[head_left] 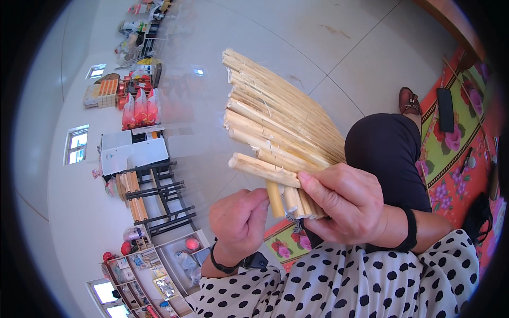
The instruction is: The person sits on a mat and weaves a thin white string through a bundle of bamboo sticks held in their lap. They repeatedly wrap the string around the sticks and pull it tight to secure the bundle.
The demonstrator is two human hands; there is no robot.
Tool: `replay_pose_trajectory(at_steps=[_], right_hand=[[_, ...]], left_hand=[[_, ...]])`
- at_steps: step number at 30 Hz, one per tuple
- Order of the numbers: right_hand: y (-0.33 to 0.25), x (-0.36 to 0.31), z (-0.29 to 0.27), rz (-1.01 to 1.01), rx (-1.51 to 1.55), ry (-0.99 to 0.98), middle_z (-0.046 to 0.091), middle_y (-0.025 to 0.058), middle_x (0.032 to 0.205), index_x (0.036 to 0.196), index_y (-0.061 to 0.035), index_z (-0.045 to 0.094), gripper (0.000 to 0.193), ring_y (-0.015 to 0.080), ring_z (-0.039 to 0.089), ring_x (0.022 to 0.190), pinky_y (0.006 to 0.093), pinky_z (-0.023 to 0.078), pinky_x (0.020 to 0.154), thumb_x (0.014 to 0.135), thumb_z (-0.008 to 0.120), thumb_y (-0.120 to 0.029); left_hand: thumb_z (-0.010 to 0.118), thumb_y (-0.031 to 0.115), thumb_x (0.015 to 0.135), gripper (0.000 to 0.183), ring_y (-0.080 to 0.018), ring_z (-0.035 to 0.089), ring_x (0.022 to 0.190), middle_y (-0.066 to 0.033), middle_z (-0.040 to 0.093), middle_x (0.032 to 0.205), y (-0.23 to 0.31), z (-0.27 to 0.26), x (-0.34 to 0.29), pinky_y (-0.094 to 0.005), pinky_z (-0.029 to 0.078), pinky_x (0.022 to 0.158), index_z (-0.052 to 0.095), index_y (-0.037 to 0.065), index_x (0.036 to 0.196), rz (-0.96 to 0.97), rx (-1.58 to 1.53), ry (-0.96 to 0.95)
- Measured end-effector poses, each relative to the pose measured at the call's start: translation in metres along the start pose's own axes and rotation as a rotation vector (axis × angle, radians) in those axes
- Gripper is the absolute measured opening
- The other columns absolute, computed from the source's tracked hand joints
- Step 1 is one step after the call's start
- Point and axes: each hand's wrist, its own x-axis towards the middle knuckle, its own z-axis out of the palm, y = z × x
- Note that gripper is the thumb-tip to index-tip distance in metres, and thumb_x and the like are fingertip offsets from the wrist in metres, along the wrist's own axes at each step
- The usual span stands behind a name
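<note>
- Your right hand (347,199) was closed around a bunch of pale straw-coloured stalks (286,108), its thumb pressed on the front stalk (262,168) and its other fingers curled beneath.
- Your left hand (237,218) sat just beside the short stalk ends (305,205), its fingers folded in with the thumb against the index finger (whether they pinched a strand, you could not tell from this view).
- The stalks were held up in front of you, above your lap; their long part spread like a fan, with blunt ends toward the upper left and the rest narrowing toward your knee (384,151).
- The short ends poked down below the front stalk, between your two hands, and a small greyish tangle (295,222) hung near them.
- You wore a dark band on each wrist and a white top with black spots (339,281).
- A flowered mat (437,183) lay to your right, with a flat black object (446,109) on it and a brown shoe (409,99) near its edge.
- Across the tiled floor (339,37), black-framed furniture (164,206) and red-and-white packages (140,108) stood along the wall.
</note>
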Motion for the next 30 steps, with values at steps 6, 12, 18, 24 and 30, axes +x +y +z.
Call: replay_pose_trajectory(at_steps=[6,12,18,24,30], right_hand=[[-0.001,0.001,-0.004,0.032,0.011,-0.011,0.065,0.0136,0.090,0.112,0.0085,0.067,0.059,0.0244,0.065,0.066,0.0312,0.053,0.056,0.056,0.076,-0.006],[0.004,-0.002,-0.001,-0.029,0.044,-0.006,0.060,0.0123,0.090,0.115,0.0133,0.062,0.069,0.0233,0.061,0.067,0.0313,0.051,0.052,0.050,0.070,-0.008],[-0.002,-0.002,0.000,-0.023,0.025,-0.004,0.060,0.0121,0.093,0.113,0.0137,0.063,0.067,0.0230,0.062,0.070,0.0304,0.052,0.054,0.050,0.069,-0.007],[-0.005,-0.004,0.006,-0.011,-0.054,0.020,0.061,0.0108,0.091,0.111,0.0123,0.064,0.063,0.0207,0.061,0.069,0.0292,0.050,0.053,0.052,0.067,-0.009],[-0.009,-0.005,0.005,0.007,-0.063,0.028,0.062,0.0083,0.088,0.110,0.0089,0.066,0.059,0.0180,0.059,0.065,0.0261,0.046,0.051,0.054,0.067,-0.010]], left_hand=[[0.067,-0.006,0.079,0.015,-0.0204,0.050,0.045,-0.0072,0.050,0.057,0.006,0.003,0.006,-0.0314,0.036,0.044,0.066,0.000,0.092,-0.006,0.004,0.018],[0.066,0.000,0.083,0.013,-0.0212,0.056,0.051,-0.0099,0.059,0.065,0.007,0.004,0.008,-0.0303,0.040,0.049,0.068,-0.002,0.096,0.003,0.050,-0.007],[0.066,0.004,0.087,0.018,-0.0214,0.059,0.056,-0.0114,0.063,0.068,0.012,0.004,0.007,-0.0297,0.043,0.054,0.069,-0.004,0.102,-0.033,0.083,-0.018],[0.063,-0.001,0.084,0.010,-0.0250,0.060,0.056,-0.0122,0.065,0.074,0.009,0.005,0.004,-0.0321,0.045,0.052,0.065,-0.001,0.094,-0.043,0.090,-0.006],[0.060,-0.005,0.084,0.011,-0.0268,0.064,0.060,-0.0138,0.067,0.079,0.019,-0.007,0.000,-0.0316,0.048,0.054,0.063,0.000,0.092,-0.194,0.028,-0.118]])
